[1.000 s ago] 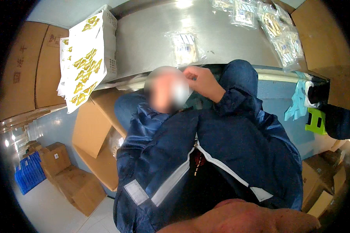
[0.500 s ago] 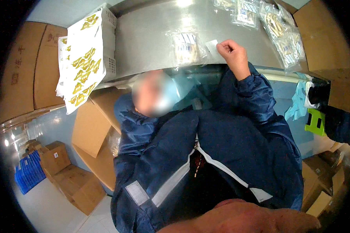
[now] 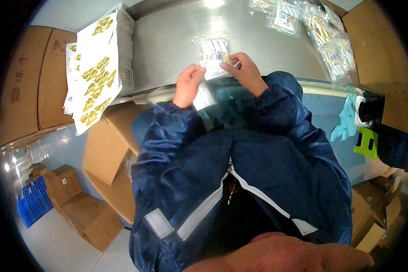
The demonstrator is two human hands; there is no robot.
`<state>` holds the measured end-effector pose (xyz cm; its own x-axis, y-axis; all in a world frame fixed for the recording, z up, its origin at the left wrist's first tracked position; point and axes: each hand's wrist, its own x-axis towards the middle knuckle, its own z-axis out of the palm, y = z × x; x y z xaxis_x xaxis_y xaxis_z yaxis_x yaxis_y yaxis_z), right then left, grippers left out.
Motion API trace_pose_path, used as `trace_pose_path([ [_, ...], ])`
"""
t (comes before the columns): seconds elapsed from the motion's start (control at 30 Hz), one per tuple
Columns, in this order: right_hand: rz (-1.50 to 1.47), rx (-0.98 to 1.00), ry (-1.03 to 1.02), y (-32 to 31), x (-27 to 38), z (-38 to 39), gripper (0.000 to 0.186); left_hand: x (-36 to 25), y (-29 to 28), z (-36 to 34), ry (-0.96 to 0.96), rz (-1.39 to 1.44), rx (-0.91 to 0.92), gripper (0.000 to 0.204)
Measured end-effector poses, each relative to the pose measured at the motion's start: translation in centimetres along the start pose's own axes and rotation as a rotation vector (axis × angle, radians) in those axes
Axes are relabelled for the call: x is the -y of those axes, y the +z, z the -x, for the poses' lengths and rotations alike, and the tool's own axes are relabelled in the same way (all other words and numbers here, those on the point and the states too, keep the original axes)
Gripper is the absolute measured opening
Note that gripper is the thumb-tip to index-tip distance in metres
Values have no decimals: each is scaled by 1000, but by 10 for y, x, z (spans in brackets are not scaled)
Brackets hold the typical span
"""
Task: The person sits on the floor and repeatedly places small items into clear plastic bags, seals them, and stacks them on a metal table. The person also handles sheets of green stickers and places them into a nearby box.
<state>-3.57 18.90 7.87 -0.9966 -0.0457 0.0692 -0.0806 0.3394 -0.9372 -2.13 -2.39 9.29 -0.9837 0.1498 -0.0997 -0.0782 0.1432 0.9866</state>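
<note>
A clear plastic packet (image 3: 214,51) with a striped print lies near the front edge of the metal table (image 3: 167,54). Across its near end is a small white label (image 3: 214,74), between my two hands. My left hand (image 3: 189,85) is closed, its thumb and forefinger pinched by the label's left side. A white sheet (image 3: 204,97) hangs from that hand below the table edge; the hand hides its upper end. From the other side my right hand (image 3: 246,74) reaches in, thumb at the label and forefinger along the packet's right edge, as if pinching the label.
Several filled clear packets (image 3: 333,56) lie along the table's right side, beside a cardboard box (image 3: 381,45). On the left, printed white sheets (image 3: 97,75) drape over a white plastic crate (image 3: 126,54). An open cardboard box (image 3: 109,152) stands below the table, left of my lap.
My right hand has moved left with the small white label, from beside the packet to its near end. My left hand has come up from below the table edge to the packet.
</note>
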Motion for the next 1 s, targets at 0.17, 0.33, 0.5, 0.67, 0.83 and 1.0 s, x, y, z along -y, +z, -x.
trace_pose_path([
  [0.17, -139, 124, 259, 10, -44, -33, 43, 19, -6, -41, 72, -214, -10, 23],
  [0.33, 119, 2, 117, 25, -50, -38, 39, 36, -3, -71, 34, -697, -113, 32],
  [0.5, 391, -3, 125, 32, -37, -32, 40, 38, 4, -71, -136, -931, -138, 43],
  [0.67, 563, -97, 93, 14, -33, -30, 46, 29, -5, -58, -121, -983, -312, 66],
  [0.83, -238, -20, 254, 25, -60, -45, 69, 74, -25, -52, -349, -265, -48, 69],
  [1.0, -442, 487, 39, -17, 39, -37, 52, 5, -17, 52, -111, -88, -4, 40],
])
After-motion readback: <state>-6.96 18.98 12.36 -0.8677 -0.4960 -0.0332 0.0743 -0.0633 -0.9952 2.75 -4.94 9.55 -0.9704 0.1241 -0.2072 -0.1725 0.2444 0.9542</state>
